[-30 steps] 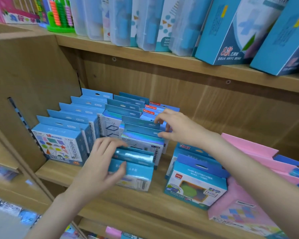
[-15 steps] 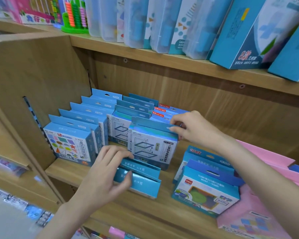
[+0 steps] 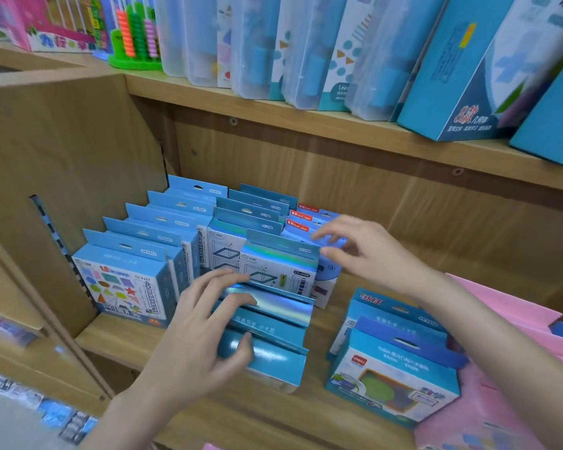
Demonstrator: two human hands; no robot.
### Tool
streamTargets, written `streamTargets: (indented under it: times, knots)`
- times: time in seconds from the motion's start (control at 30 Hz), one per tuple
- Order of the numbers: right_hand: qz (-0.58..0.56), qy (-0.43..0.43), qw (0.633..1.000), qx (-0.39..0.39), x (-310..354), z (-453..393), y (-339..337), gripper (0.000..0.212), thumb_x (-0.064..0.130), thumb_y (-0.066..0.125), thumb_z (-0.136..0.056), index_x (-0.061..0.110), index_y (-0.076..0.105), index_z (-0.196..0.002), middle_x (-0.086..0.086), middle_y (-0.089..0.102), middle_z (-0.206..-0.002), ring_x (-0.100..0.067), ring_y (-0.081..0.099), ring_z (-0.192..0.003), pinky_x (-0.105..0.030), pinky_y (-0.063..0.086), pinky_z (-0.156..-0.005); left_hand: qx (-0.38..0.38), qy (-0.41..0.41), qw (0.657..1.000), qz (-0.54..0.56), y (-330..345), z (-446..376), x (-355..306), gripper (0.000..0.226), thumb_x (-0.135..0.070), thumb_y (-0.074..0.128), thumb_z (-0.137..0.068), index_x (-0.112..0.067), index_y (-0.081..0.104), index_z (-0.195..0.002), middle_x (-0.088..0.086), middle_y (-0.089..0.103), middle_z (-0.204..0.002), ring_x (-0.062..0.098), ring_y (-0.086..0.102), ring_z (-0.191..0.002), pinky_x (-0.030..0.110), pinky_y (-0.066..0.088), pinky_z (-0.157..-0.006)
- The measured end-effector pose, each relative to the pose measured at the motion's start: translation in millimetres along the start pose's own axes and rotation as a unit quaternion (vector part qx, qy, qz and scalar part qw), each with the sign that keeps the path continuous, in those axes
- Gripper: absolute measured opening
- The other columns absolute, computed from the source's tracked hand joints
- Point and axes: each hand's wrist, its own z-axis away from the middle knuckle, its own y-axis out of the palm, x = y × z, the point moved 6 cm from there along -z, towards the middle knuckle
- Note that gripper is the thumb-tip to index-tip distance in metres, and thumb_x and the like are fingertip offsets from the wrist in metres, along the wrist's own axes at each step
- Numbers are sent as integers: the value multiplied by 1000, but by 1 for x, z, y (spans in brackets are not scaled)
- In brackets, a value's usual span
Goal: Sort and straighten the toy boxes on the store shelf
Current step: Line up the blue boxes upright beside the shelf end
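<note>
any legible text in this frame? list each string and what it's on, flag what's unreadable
"deli": red logo on the front-right blue box.
"CY-0188": holographic box at the middle row's front.
"CY-0157", roughly: shapes box, front left.
"8": tall blue box on the upper shelf; the characters after it are blurred.
"Lea...": cut-off word on a clear case above.
Red tags and Chinese print elsewhere: unreadable.
</note>
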Motion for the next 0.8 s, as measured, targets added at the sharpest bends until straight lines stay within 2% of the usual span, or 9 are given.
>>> streamTargets:
  times: [0.13,0.2,0.27,0.37,0.47,0.6,0.7,0.77,0.8]
  knots:
    - [31,38,996,71,-15,-20,19,31,23,58,-89,18,55,-119,1,62,-111,-11,57,-97,-23,45,-85,8,-5,1000,-1,1,0,2,30,-35,50,-79,-24,52,-107,-8,46,-130,14,33,-128,26,21,-107]
    - [51,19,995,85,-8,-20,31,19,19,60,-87,17,63,-106,9,65,-86,-2,57,-77,-25,44,-75,7,-2,1000,-3,-1,0,1,30,-35,50,-79,-25,51,-108,-7,46,-130,16,35,-128,29,24,-106]
    - [59,-11,994,93,0,-15,35,11,17,61,-86,15,67,-95,17,59,-70,3,51,-62,-17,38,-64,6,0,1000,-3,-3,0,0,30,-35,51,-80,-24,52,-107,-8,46,-130,17,36,-127,34,28,-104]
    - [77,-45,990,108,12,-4,36,10,21,60,-87,18,66,-94,9,66,-81,-2,52,-70,-23,46,-73,13,-8,1000,-1,-4,2,0,30,-36,53,-78,-23,55,-105,-8,44,-131,16,36,-125,33,32,-101]
    - [123,-51,984,116,22,5,34,19,27,52,-92,22,61,-107,6,67,-101,-14,60,-91,-35,48,-81,35,-15,999,-10,-8,0,1,30,-40,55,-73,-24,59,-98,-7,43,-134,14,36,-119,30,35,-93]
    - [205,-44,968,136,20,10,33,29,37,43,-95,31,53,-121,5,66,-109,-17,58,-101,-36,49,-80,75,6,997,-25,-10,-7,7,29,-48,58,-71,-29,58,-93,-12,47,-130,14,35,-120,26,30,-94]
    - [109,-37,973,198,14,2,33,32,44,44,-93,24,62,-109,1,69,-104,-14,61,-95,-36,48,-84,97,9,995,-11,-8,-12,16,32,-59,56,-74,-34,58,-93,-17,42,-133,11,24,-134,28,26,-99]
    - [53,-18,972,227,8,-11,30,53,54,38,-89,10,68,-95,-3,55,-130,-15,48,-118,-33,37,-100,113,12,993,7,-8,-17,22,35,-65,56,-74,-35,57,-92,-21,29,-144,8,9,-141,31,21,-104]
    - [44,-5,972,231,7,-18,29,56,55,37,-88,9,69,-91,1,38,-145,-13,31,-132,-33,27,-109,129,6,991,23,-8,-20,24,38,-68,55,-72,-36,57,-92,-23,19,-148,6,0,-142,32,17,-106]
